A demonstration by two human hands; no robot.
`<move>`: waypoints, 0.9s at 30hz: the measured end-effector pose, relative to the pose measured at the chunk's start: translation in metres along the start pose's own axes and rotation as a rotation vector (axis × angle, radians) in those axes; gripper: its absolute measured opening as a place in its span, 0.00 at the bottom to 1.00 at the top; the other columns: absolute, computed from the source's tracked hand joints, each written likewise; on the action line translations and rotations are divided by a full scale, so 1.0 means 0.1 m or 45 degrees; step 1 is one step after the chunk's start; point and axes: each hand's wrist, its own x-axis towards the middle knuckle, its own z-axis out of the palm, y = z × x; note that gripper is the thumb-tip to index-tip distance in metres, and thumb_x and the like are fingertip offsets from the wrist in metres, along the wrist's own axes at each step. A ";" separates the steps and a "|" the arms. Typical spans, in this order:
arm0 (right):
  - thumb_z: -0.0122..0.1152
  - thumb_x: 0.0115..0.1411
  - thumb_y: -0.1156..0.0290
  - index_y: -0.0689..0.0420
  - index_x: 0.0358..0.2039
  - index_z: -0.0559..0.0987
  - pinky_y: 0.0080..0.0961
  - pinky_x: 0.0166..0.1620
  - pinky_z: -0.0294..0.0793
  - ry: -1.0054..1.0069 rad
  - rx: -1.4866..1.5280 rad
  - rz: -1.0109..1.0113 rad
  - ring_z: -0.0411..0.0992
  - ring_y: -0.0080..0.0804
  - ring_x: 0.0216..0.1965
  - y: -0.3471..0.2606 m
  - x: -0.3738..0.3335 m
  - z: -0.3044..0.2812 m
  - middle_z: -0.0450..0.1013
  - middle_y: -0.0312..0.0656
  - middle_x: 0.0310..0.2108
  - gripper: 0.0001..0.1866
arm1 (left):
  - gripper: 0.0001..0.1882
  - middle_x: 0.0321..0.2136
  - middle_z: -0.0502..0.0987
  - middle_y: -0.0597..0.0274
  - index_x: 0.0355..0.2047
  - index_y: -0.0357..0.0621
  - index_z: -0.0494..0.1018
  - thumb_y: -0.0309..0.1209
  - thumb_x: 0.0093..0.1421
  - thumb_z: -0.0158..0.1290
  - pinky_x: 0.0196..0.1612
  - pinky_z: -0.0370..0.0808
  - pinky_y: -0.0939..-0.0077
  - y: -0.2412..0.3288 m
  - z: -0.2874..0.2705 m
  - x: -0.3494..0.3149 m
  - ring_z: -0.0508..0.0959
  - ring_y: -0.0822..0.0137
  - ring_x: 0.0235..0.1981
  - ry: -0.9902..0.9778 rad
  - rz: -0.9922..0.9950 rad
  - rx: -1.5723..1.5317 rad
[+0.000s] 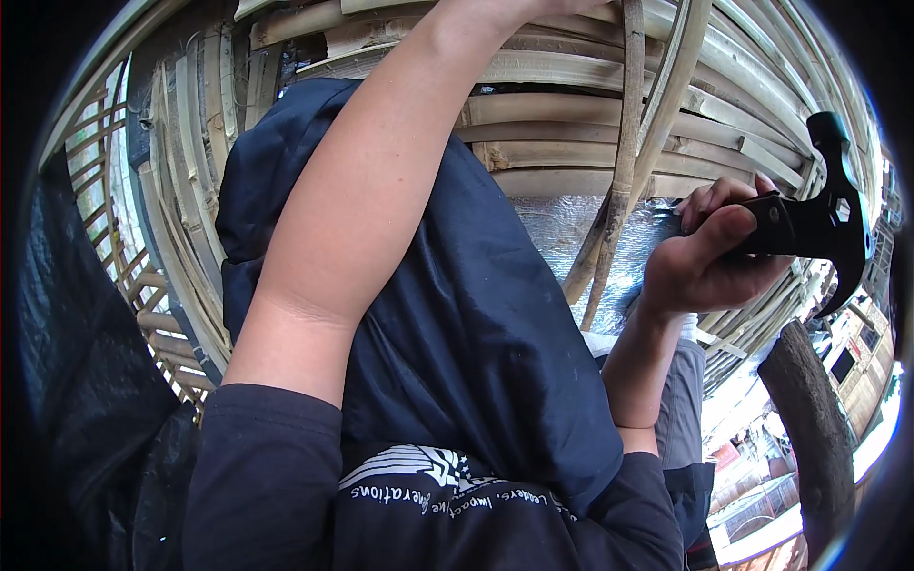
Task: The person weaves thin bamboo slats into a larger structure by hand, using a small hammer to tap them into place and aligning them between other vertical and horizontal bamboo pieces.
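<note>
My right hand (709,247) is closed around the handle of a black claw hammer (843,205), held up on the right with its head beyond the fingers. My left arm stretches forward across my lap. At the top edge my left hand (564,5) is mostly cut off, so its grip is hidden. Close to it stands a thin wooden stick (628,105), beside a split bamboo strip (672,105). Behind these run several horizontal bamboo slats (562,133).
Dark navy cloth (486,285) covers my lap. Shiny silver sheeting (547,238) shows below the slats. A dark wooden post (809,419) rises at the right. Upright bamboo slats (186,190) and black plastic sheeting (86,381) are on the left.
</note>
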 end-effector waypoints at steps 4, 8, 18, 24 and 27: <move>0.60 0.70 0.65 0.63 0.47 0.72 0.31 0.30 0.75 -0.152 -0.548 -0.034 0.77 0.33 0.24 0.29 -0.08 -0.01 0.77 0.43 0.28 0.15 | 0.13 0.24 0.84 0.59 0.29 0.46 0.84 0.42 0.60 0.63 0.39 0.79 0.63 -0.01 -0.02 0.00 0.83 0.63 0.28 0.018 0.028 0.050; 0.66 0.66 0.67 0.59 0.42 0.76 0.35 0.30 0.73 -0.449 -0.840 0.092 0.78 0.44 0.25 0.16 0.05 0.00 0.76 0.48 0.27 0.11 | 0.14 0.24 0.83 0.58 0.28 0.45 0.84 0.42 0.59 0.64 0.39 0.79 0.64 0.00 -0.09 -0.03 0.83 0.62 0.28 0.017 0.010 0.007; 0.59 0.71 0.60 0.65 0.49 0.69 0.24 0.27 0.70 -0.307 -0.620 -0.101 0.71 0.28 0.21 0.34 0.02 -0.05 0.72 0.40 0.23 0.20 | 0.12 0.21 0.83 0.60 0.26 0.45 0.84 0.41 0.59 0.65 0.38 0.79 0.65 -0.03 -0.01 0.02 0.82 0.65 0.26 0.028 0.018 0.007; 0.61 0.70 0.64 0.63 0.43 0.73 0.19 0.27 0.68 -0.259 -0.546 -0.087 0.69 0.22 0.22 0.13 0.05 -0.08 0.73 0.36 0.24 0.13 | 0.12 0.22 0.83 0.59 0.26 0.44 0.84 0.39 0.59 0.64 0.38 0.79 0.64 -0.01 -0.02 0.00 0.82 0.63 0.27 0.004 -0.048 -0.029; 0.60 0.71 0.61 0.67 0.50 0.68 0.14 0.22 0.61 -0.030 -0.010 -0.115 0.62 0.16 0.20 0.15 0.01 -0.04 0.69 0.37 0.24 0.21 | 0.12 0.23 0.83 0.57 0.26 0.43 0.84 0.40 0.58 0.64 0.39 0.79 0.64 0.03 -0.02 0.02 0.82 0.62 0.27 0.032 -0.005 -0.033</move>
